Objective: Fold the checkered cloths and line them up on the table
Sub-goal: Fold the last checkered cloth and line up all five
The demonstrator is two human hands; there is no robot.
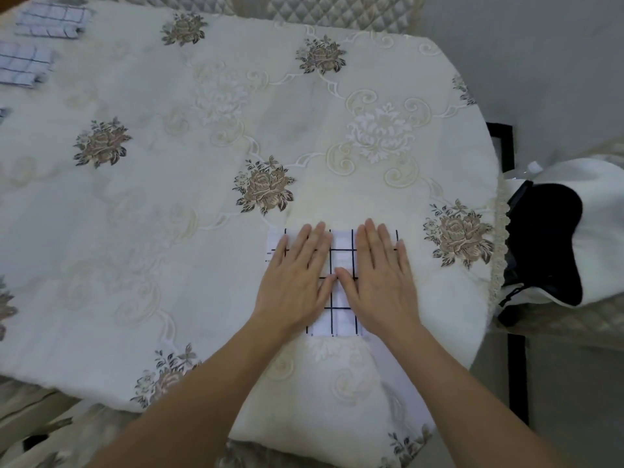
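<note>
**Checkered cloth pressed flat under two open palms**

A checkered cloth (pixel 341 282) is laid on the near right part of the table (pixel 169 214), close to the edge nearest the person. It is covered on either side by the left hand (pixel 297 278) and the right hand (pixel 381 282), both spread flat with fingers extended and palms down. Nothing is gripped; the cloth is only pressed. The thumbs are brought almost together over the cloth's middle. This placement is judged to serve smoothing: with weight spread to both sides, a fold can be creased and the layers kept from springing open.

The cloth is seen as a white rectangle crossed by thin dark lines forming a large grid. Its far edge and near edge are visible beyond the hands, and a pale corner shows past the left fingers. It appears already folded to a narrow shape, though the number of layers cannot be told.

Two folded cloths, one (pixel 50 20) and another (pixel 23 64), of a bluer check, are set one behind the other at the far left of the table, well apart from the hands. That row is judged to be the line being built, so the pressed cloth would belong there once finished. The table is covered by a cream embroidered tablecloth (pixel 381 136) with rose motifs.
</note>
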